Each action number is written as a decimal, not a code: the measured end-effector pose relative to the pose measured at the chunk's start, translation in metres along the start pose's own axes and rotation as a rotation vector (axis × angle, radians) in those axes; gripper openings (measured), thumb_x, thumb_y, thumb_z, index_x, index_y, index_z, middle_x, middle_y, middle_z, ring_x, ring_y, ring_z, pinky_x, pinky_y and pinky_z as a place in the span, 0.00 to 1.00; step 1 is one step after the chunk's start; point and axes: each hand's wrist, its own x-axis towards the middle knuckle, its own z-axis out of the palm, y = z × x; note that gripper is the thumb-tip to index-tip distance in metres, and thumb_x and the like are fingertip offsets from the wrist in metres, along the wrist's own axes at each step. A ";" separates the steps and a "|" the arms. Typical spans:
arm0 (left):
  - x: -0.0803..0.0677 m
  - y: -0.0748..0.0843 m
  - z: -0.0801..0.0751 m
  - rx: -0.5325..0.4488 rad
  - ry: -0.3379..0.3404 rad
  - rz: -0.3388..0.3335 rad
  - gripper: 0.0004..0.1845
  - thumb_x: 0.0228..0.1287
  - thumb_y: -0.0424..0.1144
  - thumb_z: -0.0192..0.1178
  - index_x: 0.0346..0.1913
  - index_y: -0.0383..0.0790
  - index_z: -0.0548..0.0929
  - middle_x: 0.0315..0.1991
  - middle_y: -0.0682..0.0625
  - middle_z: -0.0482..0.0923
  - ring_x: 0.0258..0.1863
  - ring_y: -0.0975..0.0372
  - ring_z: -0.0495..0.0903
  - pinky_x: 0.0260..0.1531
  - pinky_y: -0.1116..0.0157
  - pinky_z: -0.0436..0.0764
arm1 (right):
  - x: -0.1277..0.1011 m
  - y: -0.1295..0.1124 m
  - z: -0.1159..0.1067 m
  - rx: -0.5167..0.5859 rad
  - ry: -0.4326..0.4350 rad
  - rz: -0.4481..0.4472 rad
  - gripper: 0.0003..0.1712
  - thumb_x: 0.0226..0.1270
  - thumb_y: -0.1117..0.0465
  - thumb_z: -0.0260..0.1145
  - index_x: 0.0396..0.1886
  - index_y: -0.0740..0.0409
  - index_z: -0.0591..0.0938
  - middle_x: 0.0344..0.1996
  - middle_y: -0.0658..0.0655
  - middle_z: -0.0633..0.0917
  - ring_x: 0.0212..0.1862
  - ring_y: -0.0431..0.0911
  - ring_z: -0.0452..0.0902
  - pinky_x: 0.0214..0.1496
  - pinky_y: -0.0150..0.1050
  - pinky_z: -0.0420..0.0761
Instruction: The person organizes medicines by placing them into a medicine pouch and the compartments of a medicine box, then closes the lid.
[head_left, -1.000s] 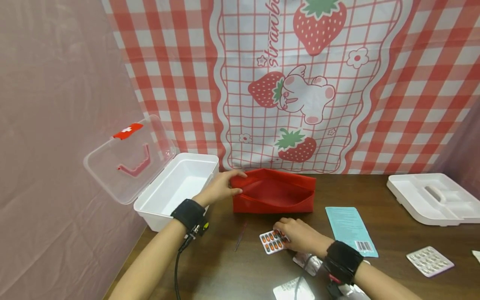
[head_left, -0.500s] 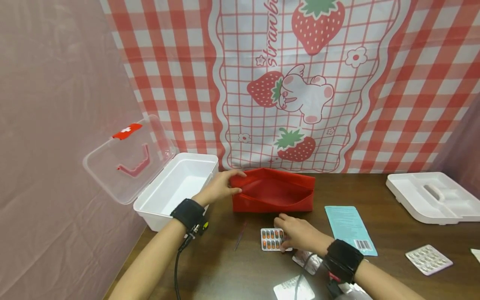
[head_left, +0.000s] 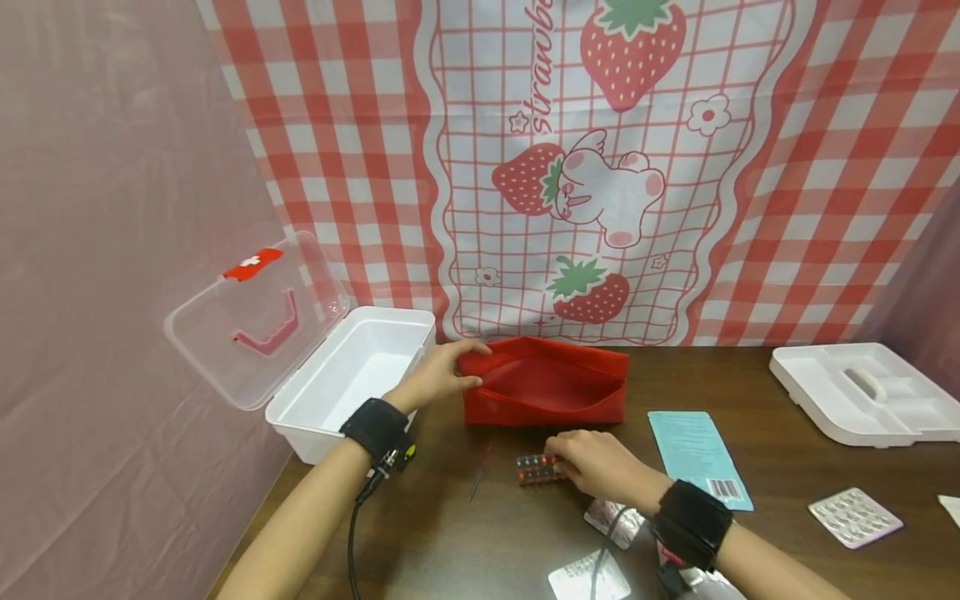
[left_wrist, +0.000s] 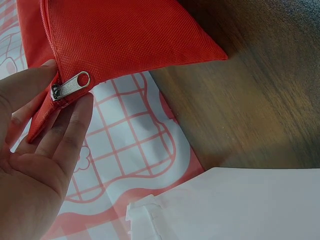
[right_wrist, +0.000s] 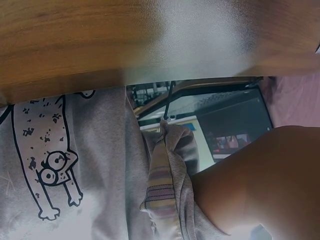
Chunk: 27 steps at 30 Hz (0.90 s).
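A red zippered pouch [head_left: 543, 410] stands with its mouth gaping towards the head camera. My left hand [head_left: 438, 375] grips its left end; in the left wrist view, the thumb and fingers [left_wrist: 75, 132] lie on either side of the corner beside the metal zipper pull [left_wrist: 72, 88]. Just in front of the pouch, my right hand [head_left: 603, 468] pinches the right end of a blister pack of orange-and-dark capsules [head_left: 531, 469], which is tilted. The right wrist view shows the table edge, clothing and an arm, not the right hand's fingers.
Left stands a white first-aid box [head_left: 352, 375], its clear lid [head_left: 262, 325] raised. A thin stick [head_left: 480, 475] lies before the pouch. Silver packs [head_left: 588, 577], a turquoise packet [head_left: 693, 450], another blister pack [head_left: 855, 517] and a white tray [head_left: 825, 400] are around the right arm.
The capsule blister pack has turned in my right hand, from its face showing fully to a steep tilt. My left hand keeps its hold on the pouch.
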 end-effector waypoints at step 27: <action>-0.001 0.003 -0.001 0.024 -0.001 -0.006 0.22 0.53 0.32 0.65 0.53 0.45 0.76 0.49 0.48 0.77 0.39 0.59 0.74 0.36 0.67 0.77 | 0.005 0.002 -0.069 0.004 0.266 0.082 0.12 0.51 0.62 0.70 0.38 0.51 0.82 0.30 0.45 0.83 0.33 0.37 0.74 0.33 0.35 0.78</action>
